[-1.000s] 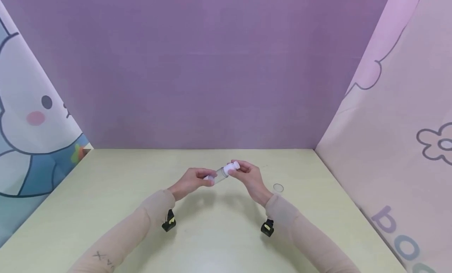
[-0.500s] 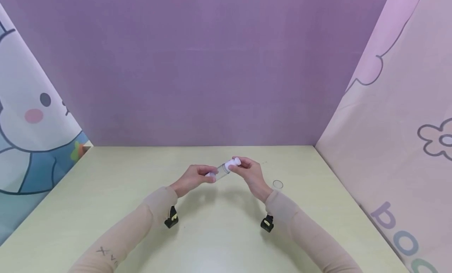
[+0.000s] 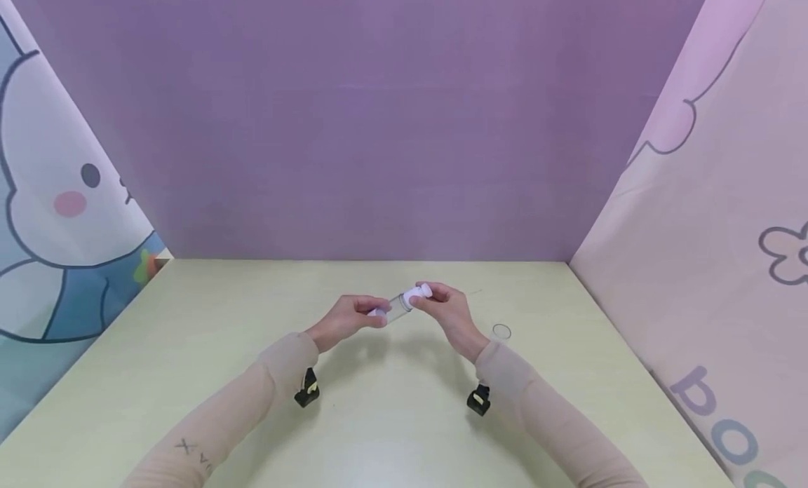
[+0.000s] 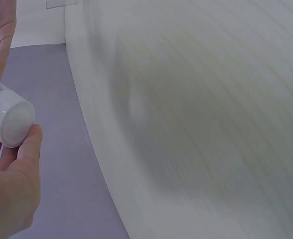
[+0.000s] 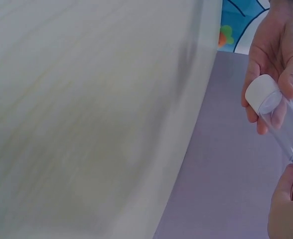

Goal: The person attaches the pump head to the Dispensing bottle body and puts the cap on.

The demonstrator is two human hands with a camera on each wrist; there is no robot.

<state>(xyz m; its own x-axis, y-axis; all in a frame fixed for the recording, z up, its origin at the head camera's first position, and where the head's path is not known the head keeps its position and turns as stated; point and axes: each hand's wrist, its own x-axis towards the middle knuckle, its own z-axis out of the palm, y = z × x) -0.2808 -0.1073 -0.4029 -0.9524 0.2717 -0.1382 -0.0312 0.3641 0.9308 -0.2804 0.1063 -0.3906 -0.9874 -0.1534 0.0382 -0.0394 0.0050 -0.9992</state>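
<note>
A small clear bottle (image 3: 399, 306) with white ends is held tilted in the air above the pale table (image 3: 391, 432). My left hand (image 3: 351, 318) pinches its lower white end (image 3: 376, 311). My right hand (image 3: 445, 310) grips the upper white cap (image 3: 420, 292). In the right wrist view the left hand (image 5: 277, 47) holds a white end (image 5: 262, 94) of the clear bottle (image 5: 289, 130), with a right fingertip (image 5: 285, 209) at the bottom corner. The left wrist view has a white end (image 4: 13, 118) between fingers (image 4: 14, 181).
A small clear ring (image 3: 501, 331) lies on the table just right of my right hand. A purple wall (image 3: 379, 123) closes the back, and patterned cloth panels stand at the left (image 3: 57, 214) and right (image 3: 707, 278). Black wrist cameras (image 3: 306, 390) hang under both sleeves.
Both hands keep their hold on the bottle and have barely moved. The head view has shifted a little.
</note>
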